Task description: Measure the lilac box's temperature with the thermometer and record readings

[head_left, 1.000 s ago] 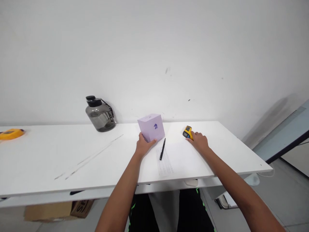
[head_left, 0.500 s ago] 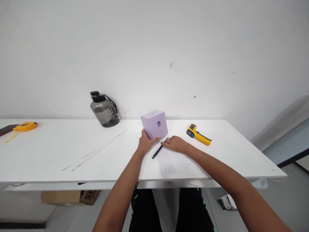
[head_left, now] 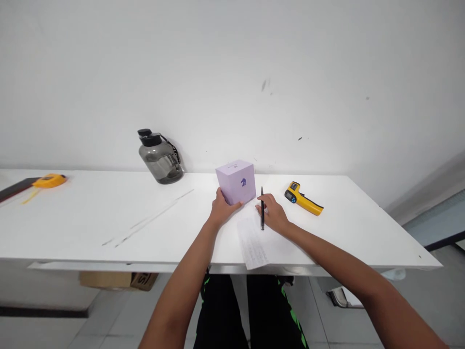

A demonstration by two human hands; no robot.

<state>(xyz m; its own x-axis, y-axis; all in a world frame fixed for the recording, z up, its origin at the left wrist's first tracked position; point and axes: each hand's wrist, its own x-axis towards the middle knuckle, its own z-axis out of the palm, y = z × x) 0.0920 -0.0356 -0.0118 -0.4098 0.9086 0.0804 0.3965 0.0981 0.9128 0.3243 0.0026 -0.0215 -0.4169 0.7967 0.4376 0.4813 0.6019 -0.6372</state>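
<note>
A light purple box (head_left: 237, 184) with a dark blue horse-head mark stands on the white table. My left hand (head_left: 222, 209) grips its lower left edge, thumb along the front and fingers round the side. Just right of the box, my right hand (head_left: 273, 213) pinches a black pen (head_left: 262, 215), which points roughly up and down in the view. Below the pen a paper slip (head_left: 252, 245) with faint writing lies flat, its lower end sticking out over the table's front edge.
To the right lies a yellow infrared thermometer (head_left: 304, 199). A large grey water bottle (head_left: 160, 160) stands back left by the wall. At far left are a yellow tape measure (head_left: 50, 181) and a dark flat object (head_left: 18, 188). A cardboard box (head_left: 109, 279) is below the table.
My right hand has picked the pen up off the table and turned it more upright in view. The paper slip has shifted towards the front edge. My left hand stays on the purple box.
</note>
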